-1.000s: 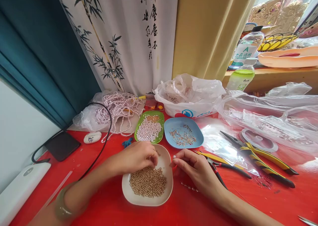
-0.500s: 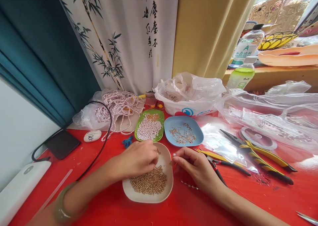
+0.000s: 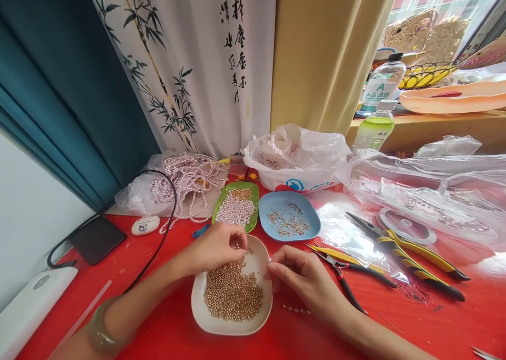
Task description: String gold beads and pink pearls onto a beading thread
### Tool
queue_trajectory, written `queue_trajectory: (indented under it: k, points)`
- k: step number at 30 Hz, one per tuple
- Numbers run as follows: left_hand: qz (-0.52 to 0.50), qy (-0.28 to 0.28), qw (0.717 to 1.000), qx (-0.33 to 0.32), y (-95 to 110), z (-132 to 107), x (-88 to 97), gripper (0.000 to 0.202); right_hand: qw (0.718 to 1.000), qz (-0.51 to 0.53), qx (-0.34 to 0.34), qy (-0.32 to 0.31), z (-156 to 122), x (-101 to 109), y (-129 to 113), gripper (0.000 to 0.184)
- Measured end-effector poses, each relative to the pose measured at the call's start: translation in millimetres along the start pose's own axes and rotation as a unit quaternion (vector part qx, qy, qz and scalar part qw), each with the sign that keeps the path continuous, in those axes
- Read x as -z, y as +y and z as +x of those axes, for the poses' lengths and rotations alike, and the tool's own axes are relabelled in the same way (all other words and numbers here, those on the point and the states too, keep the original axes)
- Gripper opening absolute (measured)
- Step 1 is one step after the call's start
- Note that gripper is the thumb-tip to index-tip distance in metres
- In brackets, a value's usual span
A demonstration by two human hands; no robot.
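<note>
My left hand point(image 3: 221, 246) is over the far left part of a white dish point(image 3: 221, 328) of small gold beads point(image 3: 233, 294). Its thumb and fingertips are pinched together; I cannot make out what, if anything, is between them. At the dish's right rim, my right hand point(image 3: 296, 270) pinches a pale pearl bead point(image 3: 270, 261) between thumb and forefinger. A short beaded strand point(image 3: 295, 309) lies on the red table just below this hand. Behind the white dish are a green dish point(image 3: 256, 212) of pink pearls and gold beads, and a blue dish point(image 3: 266, 231) of small metal pins.
Needle-nose pliers point(image 3: 411, 252) with yellow-black handles and red-black pliers point(image 3: 343, 281) lie right. Strung pink pearls point(image 3: 185, 178) are heaped back left, near a black cable point(image 3: 174, 202). Plastic bags point(image 3: 296, 157) line the back. A phone point(image 3: 98, 239) lies left.
My left hand has drawn back toward the far side of the white dish, uncovering more gold beads. My right hand keeps its pinch on the pearl bead. The view has shifted slightly.
</note>
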State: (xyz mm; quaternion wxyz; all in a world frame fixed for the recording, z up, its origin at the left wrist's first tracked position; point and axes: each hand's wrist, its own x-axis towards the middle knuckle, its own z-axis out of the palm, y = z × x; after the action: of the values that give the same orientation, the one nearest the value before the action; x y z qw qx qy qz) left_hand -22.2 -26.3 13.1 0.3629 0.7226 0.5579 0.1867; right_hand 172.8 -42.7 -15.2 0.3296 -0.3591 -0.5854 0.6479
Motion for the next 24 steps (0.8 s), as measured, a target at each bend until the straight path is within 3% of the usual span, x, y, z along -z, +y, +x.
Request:
queue_trajectory:
  k: [4,8,11,15,24]
  points:
    - [-0.125,-0.015,0.992,0.023,5,1,-0.5,0.005,1.000,0.019,-0.011,-0.008,0,-2,-1,0.024]
    - [-0.307,-0.035,0.950,0.052,9,1,-2.5,0.011,0.998,0.038,-0.035,-0.030,1,-4,-1,0.028]
    - [-0.382,-0.042,0.921,0.065,10,0,-4.3,0.013,0.995,0.058,-0.064,-0.055,1,-6,1,0.028]
    - [-0.421,-0.055,0.903,0.068,10,0,-7.2,0.011,0.991,0.078,-0.087,-0.070,0,-8,-2,0.029]
    - [-0.423,-0.057,0.902,0.065,9,0,-11.9,0.010,0.989,0.105,-0.082,-0.064,1,-8,-2,0.027]
